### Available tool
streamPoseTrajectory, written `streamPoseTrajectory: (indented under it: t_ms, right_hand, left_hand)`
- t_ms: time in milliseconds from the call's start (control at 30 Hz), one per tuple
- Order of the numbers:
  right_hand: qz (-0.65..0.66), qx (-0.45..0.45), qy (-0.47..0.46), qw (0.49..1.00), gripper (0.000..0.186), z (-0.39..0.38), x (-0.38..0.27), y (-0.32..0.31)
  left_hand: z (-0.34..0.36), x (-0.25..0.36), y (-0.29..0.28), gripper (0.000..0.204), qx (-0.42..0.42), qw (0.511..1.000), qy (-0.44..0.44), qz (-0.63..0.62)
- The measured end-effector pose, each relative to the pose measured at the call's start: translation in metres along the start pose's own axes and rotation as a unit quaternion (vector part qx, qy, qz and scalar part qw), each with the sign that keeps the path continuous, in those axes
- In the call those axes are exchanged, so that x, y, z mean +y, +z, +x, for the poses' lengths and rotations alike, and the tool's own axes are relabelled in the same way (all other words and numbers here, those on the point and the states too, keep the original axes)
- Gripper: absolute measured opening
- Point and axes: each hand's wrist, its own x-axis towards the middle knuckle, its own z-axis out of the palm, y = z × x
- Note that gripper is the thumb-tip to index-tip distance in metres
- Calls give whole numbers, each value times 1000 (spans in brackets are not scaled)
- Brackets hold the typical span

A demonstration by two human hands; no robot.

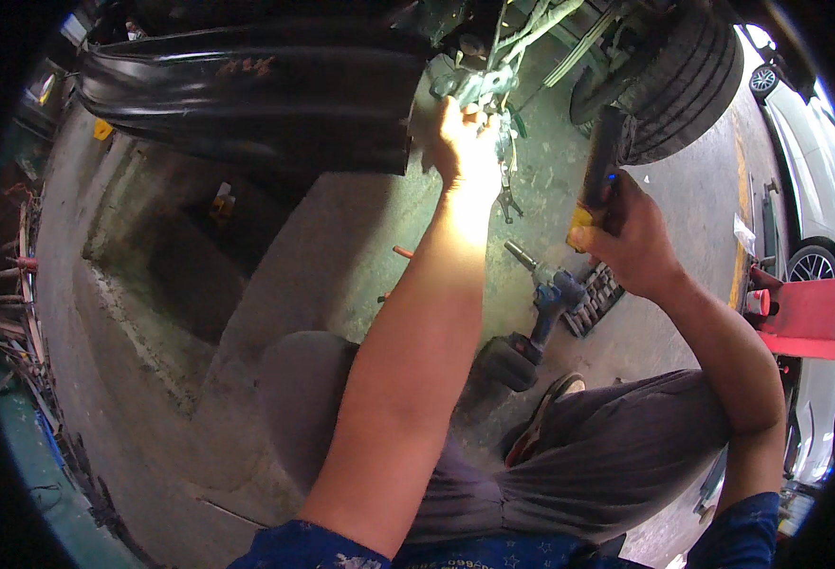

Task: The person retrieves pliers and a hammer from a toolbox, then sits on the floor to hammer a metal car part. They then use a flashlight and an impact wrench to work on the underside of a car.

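My left hand (465,142) reaches up beneath a vehicle, its fingers closed around a grey metal part (479,87) with pale cables (531,33) above it. Bright light washes out much of the hand, so the exact grip is hard to make out. In my right hand (633,237) is a black and yellow work light (603,161), held upright near the tyre (692,90), and a bright beam falls on my left hand. A blue cordless impact wrench (552,292) lies on the floor below, its black battery (510,363) toward me.
A long black bumper cover (247,90) spans the upper left. Sunk into the floor at left is a dark recess (166,256). A socket tray (596,302) lies beside the wrench. Rightward are a red metal structure (811,318) and a white car (806,161).
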Motion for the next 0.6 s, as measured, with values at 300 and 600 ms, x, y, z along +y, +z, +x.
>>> streamPoseTrajectory:
  t_ms: [300,600]
  right_hand:
    - [-17,-34,-23,999,40,14,-3,16]
    - [-17,-21,-4,1000,41,10,0,16]
  left_hand:
    - [7,27,-32,22,-87,936,216,263]
    - [31,52,-12,36,-199,838,318,396]
